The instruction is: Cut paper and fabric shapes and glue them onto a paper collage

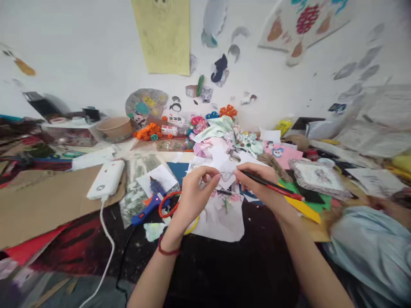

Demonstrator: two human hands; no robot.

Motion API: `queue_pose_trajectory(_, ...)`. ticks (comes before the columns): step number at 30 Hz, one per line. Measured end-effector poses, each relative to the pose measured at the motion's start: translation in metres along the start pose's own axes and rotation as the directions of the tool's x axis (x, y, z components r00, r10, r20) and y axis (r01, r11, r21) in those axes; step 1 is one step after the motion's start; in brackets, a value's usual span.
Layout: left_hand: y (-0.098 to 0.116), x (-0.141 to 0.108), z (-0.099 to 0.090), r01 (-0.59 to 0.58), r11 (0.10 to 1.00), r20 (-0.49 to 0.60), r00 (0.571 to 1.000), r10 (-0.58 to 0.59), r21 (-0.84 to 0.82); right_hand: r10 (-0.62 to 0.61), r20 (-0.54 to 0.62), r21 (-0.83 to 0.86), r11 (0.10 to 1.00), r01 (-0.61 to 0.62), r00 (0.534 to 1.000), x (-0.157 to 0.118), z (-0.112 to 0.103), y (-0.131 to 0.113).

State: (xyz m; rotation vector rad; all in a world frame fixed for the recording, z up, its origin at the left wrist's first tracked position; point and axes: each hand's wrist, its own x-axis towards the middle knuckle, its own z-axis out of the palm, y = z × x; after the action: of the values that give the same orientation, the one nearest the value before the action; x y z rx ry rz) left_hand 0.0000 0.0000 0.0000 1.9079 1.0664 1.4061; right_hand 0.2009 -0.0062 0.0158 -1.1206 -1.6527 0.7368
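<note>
Forearms [156,276] angle inward, curled-fingered hands [198,189] nearly meeting.

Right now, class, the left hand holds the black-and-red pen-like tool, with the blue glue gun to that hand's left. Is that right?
No: the head view shows the pen-like tool in the right hand. The glue gun does lie left of the left hand.

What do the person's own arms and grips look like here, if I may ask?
The left forearm and right forearm are bare, with no sleeves showing. Neither the left grip nor the right grip wears a glove. A thin dark red band circles the left wrist.
</note>
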Motion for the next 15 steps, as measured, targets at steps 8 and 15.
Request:
queue_pose_trajectory(8, 0.019, -0.004, -0.009, -0.031, 0.998, -0.009, 0.999, 0.030, -0.057, -0.044, -0.031, -0.096, 0.995, 0.041, 0.999, -0.008, -0.002, -0.034)
queue_pose_trajectory(15, 0.018, -0.019, 0.003, 0.023, 0.995, -0.025, 0.999, -0.025, -0.095, 0.009, -0.163, -0.032, 0.999, -0.014, 0.987, -0.027, 0.002, -0.016)
